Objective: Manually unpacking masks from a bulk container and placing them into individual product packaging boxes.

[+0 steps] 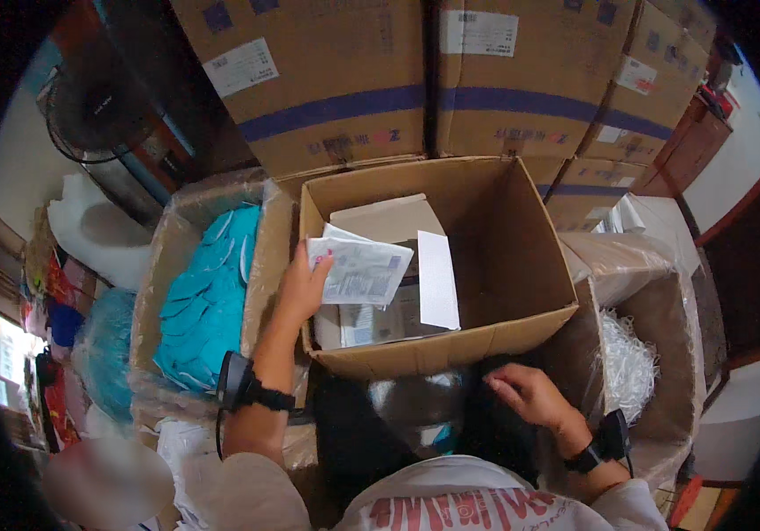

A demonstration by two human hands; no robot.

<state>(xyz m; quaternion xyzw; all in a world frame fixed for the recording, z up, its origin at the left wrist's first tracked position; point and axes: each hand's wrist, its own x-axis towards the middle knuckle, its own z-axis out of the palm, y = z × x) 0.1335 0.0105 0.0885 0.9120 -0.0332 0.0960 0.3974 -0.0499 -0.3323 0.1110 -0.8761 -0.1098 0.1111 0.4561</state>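
Note:
My left hand (303, 281) is closed on the left edge of a few flat white printed packets (364, 270), the thumb on top. They are held over the left side of an open cardboard box (437, 358). Inside the box, below them, lie more printed packets (369, 325) and a light cardboard flap (389, 215). A white card (437, 281) stands tilted beside the held packets. My right hand (532, 396) hovers near my lap, just in front of the box's near wall. Its fingers are curled, with nothing visible in them.
Left of the box, a plastic-lined carton (151, 305) holds a heap of teal face masks (207, 296). To the right, another lined carton (685, 354) contains white strands (629, 363). Large sealed cartons (513, 80) are stacked behind. A fan (101, 111) stands at the far left.

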